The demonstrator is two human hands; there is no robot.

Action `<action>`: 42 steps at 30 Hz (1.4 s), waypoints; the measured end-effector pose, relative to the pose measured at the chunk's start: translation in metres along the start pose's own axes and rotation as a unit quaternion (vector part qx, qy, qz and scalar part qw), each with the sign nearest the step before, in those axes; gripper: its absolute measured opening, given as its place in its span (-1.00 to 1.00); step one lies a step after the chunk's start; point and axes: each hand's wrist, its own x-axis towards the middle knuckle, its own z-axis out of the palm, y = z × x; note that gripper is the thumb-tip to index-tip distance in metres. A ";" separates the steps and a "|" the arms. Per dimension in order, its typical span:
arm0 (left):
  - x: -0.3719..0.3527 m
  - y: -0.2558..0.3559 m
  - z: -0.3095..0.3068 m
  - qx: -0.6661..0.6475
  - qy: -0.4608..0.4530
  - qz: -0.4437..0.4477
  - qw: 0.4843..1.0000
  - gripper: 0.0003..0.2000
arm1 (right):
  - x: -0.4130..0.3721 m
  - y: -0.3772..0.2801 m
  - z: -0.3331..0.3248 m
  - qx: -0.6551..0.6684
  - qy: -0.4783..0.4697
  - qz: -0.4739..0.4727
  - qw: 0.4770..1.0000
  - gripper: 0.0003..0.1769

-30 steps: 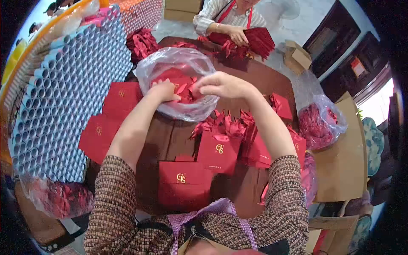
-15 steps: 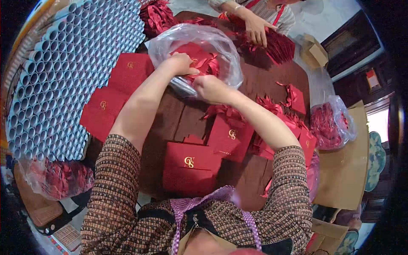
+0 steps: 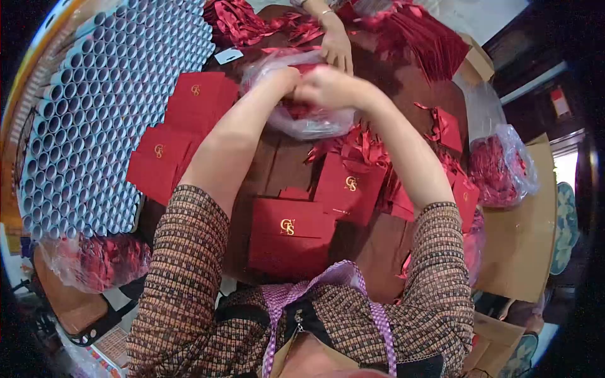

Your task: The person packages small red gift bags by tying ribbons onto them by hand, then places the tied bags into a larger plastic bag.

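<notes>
My left hand (image 3: 283, 82) and my right hand (image 3: 326, 87) are close together over a clear plastic bag (image 3: 312, 129) on the dark table. Both look closed on the bag's gathered upper edge, though the right is smeared by motion and the fingers are partly hidden. Red ribboned pieces show inside the bag. Nearer to me lie red gift bags (image 3: 293, 234) with gold letters, one with red ribbons (image 3: 365, 146) at its top.
Rows of pale blue tubes (image 3: 94, 126) fill the left side, beside red bags (image 3: 198, 101). A co-worker's hand (image 3: 337, 50) reaches in behind the plastic bag. Red bags (image 3: 428, 44) fan out at the back right. A filled plastic sack (image 3: 501, 165) and cardboard (image 3: 517, 233) stand right.
My hands have come together and up, and the bag's wide mouth has been drawn in. The co-worker's hand has moved left off the fanned red bags, toward the plastic bag. A white card now shows.
</notes>
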 end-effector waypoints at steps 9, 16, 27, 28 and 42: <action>0.010 -0.010 0.003 0.058 -0.021 0.052 0.997 -0.71 | 0.012 0.062 0.076 0.061 0.251 0.036 0.965 -0.67; 0.049 -0.052 0.015 0.046 0.069 0.222 0.972 -0.77 | -0.001 0.047 0.075 -0.288 0.121 0.023 0.950 -0.53; -0.014 -0.066 -0.093 -0.707 0.003 -0.013 0.707 -0.71 | 0.006 0.047 0.077 -0.381 0.035 0.076 0.921 -0.67; -0.022 -0.064 -0.095 -0.618 0.101 -0.004 0.780 -0.66 | 0.006 0.052 0.081 -0.376 0.055 0.064 0.923 -0.68; 0.004 -0.104 -0.001 -0.199 0.275 -0.106 0.935 -0.64 | 0.000 0.041 0.078 -0.272 0.016 0.153 0.950 -0.74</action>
